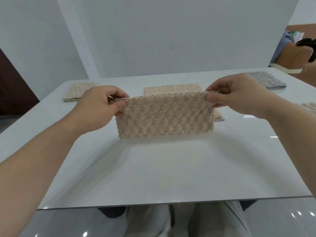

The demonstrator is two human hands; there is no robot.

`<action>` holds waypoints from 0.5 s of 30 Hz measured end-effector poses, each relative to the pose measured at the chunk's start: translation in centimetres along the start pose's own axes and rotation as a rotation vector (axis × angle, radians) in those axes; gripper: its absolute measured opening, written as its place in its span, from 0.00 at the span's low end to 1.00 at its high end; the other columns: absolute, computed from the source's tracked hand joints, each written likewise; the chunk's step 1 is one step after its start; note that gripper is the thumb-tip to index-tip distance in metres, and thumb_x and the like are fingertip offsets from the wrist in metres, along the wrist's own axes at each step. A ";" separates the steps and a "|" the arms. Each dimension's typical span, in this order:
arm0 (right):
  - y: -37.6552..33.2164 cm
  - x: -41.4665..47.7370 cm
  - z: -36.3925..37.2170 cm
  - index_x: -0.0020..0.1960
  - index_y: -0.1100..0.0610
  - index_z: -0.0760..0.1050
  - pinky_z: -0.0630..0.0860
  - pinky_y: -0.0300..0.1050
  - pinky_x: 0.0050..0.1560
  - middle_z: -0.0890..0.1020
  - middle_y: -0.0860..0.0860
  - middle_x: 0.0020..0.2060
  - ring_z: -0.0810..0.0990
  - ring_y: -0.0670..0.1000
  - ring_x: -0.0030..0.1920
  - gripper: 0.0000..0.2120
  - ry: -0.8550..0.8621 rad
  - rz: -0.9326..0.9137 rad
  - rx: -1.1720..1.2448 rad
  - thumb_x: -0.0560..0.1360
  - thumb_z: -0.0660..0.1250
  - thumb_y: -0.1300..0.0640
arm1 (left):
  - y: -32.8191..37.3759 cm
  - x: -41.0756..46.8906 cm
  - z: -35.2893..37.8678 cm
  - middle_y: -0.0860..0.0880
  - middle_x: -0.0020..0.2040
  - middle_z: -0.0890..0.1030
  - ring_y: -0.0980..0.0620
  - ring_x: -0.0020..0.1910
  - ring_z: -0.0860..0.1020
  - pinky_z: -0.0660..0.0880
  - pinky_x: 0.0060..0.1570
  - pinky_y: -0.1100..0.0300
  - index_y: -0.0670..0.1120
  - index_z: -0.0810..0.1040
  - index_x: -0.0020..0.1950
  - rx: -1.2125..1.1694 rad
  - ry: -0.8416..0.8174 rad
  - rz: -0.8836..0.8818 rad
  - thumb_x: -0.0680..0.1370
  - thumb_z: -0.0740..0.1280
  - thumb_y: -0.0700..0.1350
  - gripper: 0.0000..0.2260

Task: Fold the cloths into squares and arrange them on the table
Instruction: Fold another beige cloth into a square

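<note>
The left hand (100, 106) and right hand (234, 94) each pinch a top corner of a beige textured cloth (165, 117), fingers clamped on the fabric. The cloth hangs doubled above the white worktop (153, 168), its lower edge at the surface; contact cannot be confirmed. Folded beige cloths lie behind it (171, 88) and at far left (77, 93); a grey folded cloth (265, 80) lies far right.

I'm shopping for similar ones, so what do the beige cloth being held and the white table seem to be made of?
Beige bumpy cloth: likely plush microfibre or chenille, matte; fuzzy raised puffs show. Glossy white table: hard, polished, maybe lacquer or stone; it mirrors light glints.
</note>
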State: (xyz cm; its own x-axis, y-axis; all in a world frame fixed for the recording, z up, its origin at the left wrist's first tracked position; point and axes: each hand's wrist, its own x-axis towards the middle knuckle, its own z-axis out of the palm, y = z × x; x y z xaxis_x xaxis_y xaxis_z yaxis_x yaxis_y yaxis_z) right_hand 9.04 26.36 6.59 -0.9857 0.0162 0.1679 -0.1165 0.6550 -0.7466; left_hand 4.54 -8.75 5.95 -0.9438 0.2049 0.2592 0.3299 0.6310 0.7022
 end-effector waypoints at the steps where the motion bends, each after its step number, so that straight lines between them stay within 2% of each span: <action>1: 0.0 -0.1 0.0 0.51 0.49 0.82 0.80 0.51 0.56 0.87 0.45 0.40 0.87 0.46 0.42 0.04 0.032 -0.020 -0.017 0.76 0.73 0.55 | -0.1 0.0 -0.1 0.53 0.43 0.86 0.56 0.42 0.85 0.73 0.38 0.69 0.54 0.84 0.49 0.017 0.015 0.017 0.79 0.71 0.41 0.07; 3: 0.1 -0.5 0.2 0.50 0.47 0.83 0.77 0.34 0.44 0.86 0.46 0.39 0.84 0.39 0.38 0.05 0.123 -0.068 -0.034 0.76 0.73 0.55 | -0.2 -0.3 -0.1 0.56 0.44 0.85 0.60 0.43 0.82 0.71 0.41 0.69 0.55 0.84 0.49 0.036 0.076 0.063 0.79 0.71 0.42 0.07; 4: 0.1 -1.0 0.3 0.50 0.47 0.83 0.73 0.29 0.39 0.86 0.45 0.39 0.82 0.37 0.35 0.05 0.169 -0.094 -0.027 0.76 0.73 0.56 | -0.2 -0.8 0.1 0.57 0.45 0.85 0.62 0.44 0.81 0.72 0.42 0.70 0.55 0.84 0.49 0.039 0.113 0.100 0.79 0.72 0.42 0.08; 5: 0.2 -1.6 0.6 0.50 0.48 0.83 0.72 0.26 0.39 0.86 0.45 0.41 0.81 0.36 0.36 0.05 0.209 -0.119 -0.018 0.76 0.73 0.57 | -0.3 -1.4 0.3 0.58 0.46 0.84 0.63 0.45 0.80 0.72 0.44 0.73 0.55 0.84 0.50 0.045 0.145 0.149 0.78 0.72 0.41 0.08; 8: 1.4 -4.0 2.1 0.49 0.49 0.84 0.78 0.34 0.52 0.86 0.44 0.45 0.84 0.40 0.46 0.07 0.276 -0.172 -0.075 0.75 0.73 0.59 | -1.5 -4.0 1.9 0.54 0.49 0.83 0.62 0.49 0.80 0.72 0.52 0.75 0.50 0.85 0.52 0.099 0.160 0.308 0.74 0.75 0.36 0.10; 10: 2.5 -5.8 3.2 0.49 0.52 0.85 0.78 0.35 0.57 0.86 0.44 0.46 0.84 0.41 0.48 0.08 0.249 -0.211 -0.143 0.74 0.74 0.62 | -2.8 -6.0 3.3 0.53 0.48 0.83 0.62 0.49 0.80 0.72 0.54 0.75 0.48 0.86 0.51 0.184 0.115 0.367 0.72 0.77 0.34 0.13; 15: 4.8 -9.7 5.3 0.49 0.54 0.84 0.76 0.33 0.53 0.86 0.44 0.45 0.82 0.42 0.47 0.10 0.146 -0.256 -0.290 0.71 0.74 0.66 | -4.7 -10.2 5.7 0.58 0.51 0.81 0.68 0.55 0.77 0.66 0.59 0.78 0.52 0.86 0.50 0.215 0.014 0.297 0.71 0.76 0.34 0.15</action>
State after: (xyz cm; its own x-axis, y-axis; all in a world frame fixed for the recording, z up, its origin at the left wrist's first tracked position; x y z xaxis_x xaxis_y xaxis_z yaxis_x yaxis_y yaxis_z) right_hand 17.43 25.33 -2.05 -0.8992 -0.0821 0.4297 -0.2961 0.8373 -0.4597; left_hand 12.47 -9.51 -3.80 -0.8069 0.3935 0.4406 0.5761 0.6890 0.4398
